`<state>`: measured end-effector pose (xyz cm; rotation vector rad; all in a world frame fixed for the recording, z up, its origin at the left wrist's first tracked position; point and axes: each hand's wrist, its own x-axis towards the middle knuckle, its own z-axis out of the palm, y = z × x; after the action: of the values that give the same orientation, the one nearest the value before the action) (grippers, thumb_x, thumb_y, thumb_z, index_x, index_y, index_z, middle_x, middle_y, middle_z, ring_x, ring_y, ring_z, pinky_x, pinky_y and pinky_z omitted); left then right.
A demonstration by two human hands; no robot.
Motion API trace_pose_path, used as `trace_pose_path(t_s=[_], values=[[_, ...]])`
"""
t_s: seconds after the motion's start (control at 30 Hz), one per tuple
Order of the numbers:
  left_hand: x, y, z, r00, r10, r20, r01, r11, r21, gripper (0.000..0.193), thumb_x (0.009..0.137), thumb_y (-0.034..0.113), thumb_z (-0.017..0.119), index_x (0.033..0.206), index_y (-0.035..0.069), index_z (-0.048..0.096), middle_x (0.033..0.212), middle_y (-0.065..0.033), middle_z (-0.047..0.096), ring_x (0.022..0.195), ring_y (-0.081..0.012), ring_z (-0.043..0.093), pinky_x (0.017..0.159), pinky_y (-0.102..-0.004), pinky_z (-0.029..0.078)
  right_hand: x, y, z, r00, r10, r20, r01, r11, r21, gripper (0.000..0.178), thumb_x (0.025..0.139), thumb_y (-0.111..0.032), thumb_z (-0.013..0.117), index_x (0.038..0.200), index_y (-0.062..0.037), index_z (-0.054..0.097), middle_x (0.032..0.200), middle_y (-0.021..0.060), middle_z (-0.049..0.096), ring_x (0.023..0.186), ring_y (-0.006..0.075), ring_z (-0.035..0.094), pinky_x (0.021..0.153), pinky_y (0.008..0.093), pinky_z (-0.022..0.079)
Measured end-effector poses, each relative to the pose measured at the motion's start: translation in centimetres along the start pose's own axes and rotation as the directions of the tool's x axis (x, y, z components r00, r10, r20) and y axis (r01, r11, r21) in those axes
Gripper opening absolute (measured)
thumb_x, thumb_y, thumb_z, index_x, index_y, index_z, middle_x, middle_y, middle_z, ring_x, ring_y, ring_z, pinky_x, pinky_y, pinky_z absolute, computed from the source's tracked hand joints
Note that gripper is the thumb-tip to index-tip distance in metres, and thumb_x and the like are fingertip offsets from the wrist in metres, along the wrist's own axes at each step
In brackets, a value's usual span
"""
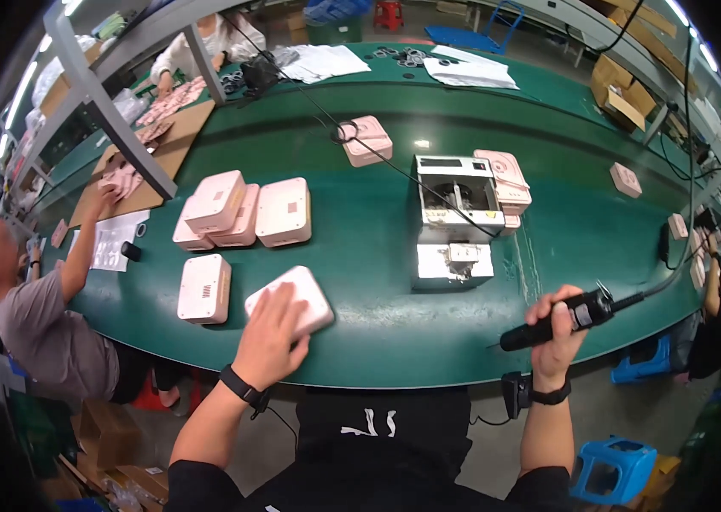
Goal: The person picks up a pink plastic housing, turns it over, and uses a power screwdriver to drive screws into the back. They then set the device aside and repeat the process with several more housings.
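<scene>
My left hand (268, 337) lies over a pale pink, round-cornered plastic case (313, 300) near the table's front edge. Its fingers reach across the top and the thumb is at the near side. In my right hand (558, 337) is a black electric screwdriver (548, 324), fingers wrapped round its body, the thin bit pointing left and a cable leaving to the right. Another pink case (204, 288) stands just left of my left hand. Behind it, several more cases (215, 201) are stacked, with one case (284, 212) at the stack's right.
A metal screw feeder (456, 200) stands right of centre, with pink parts (504, 177) beside it. Farther back sits a pink case (366, 141) near a hanging cable. A co-worker (53, 316) reaches over the left side. A blue stool (615, 471) is on the floor at the right.
</scene>
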<state>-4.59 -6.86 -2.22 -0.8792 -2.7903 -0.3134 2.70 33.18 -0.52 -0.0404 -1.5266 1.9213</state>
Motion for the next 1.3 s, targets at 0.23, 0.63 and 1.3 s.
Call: trace_pose_path(t_s=[0.23, 0.63, 1.3], values=[[3.5, 6.2, 3.1, 0.857, 0.515, 0.007, -0.495, 0.827, -0.267, 0.071, 0.071, 0.026, 0.081, 0.136, 0.014, 0.054, 0.142, -0.02, 0.048, 0.136, -0.0354, 0.042, 0.114, -0.0537, 0.031, 2.7, -2.2, 5.1, 0.989, 0.079, 0.127, -0.081, 0.997, 0.008, 0.018, 0.095, -0.017, 0.059, 0.105, -0.0063, 0.049, 0.069, 0.0052, 0.051, 0.054, 0.016, 0.048, 0.054, 0.0321, 0.046], [3.9, 5.5, 3.9, 0.968, 0.242, 0.075, -0.16, 0.813, -0.561, 0.089, 0.058, 0.026, 0.091, 0.139, 0.025, 0.054, 0.147, -0.0215, 0.037, 0.129, -0.0426, 0.045, 0.109, -0.0505, 0.04, 9.4, -1.7, 12.5, 0.972, -0.072, 0.223, 0.098, 0.989, -0.107, 0.018, 0.094, -0.019, 0.056, 0.093, -0.0019, 0.052, 0.063, 0.0061, 0.051, 0.049, 0.0169, 0.049, 0.049, 0.0325, 0.044], [4.7, 7.9, 5.6, 0.992, 0.123, -0.004, -0.101, 0.796, -0.596, 0.08, 0.058, 0.02, 0.09, 0.132, 0.027, 0.06, 0.132, -0.0202, 0.045, 0.114, -0.0398, 0.055, 0.096, -0.0456, 0.05, 6.0, -0.3, 11.1, 0.954, 0.026, 0.299, 0.02, 0.989, -0.148, 0.016, 0.093, -0.017, 0.057, 0.091, -0.0025, 0.051, 0.061, 0.0082, 0.051, 0.046, 0.0156, 0.046, 0.044, 0.0313, 0.042]])
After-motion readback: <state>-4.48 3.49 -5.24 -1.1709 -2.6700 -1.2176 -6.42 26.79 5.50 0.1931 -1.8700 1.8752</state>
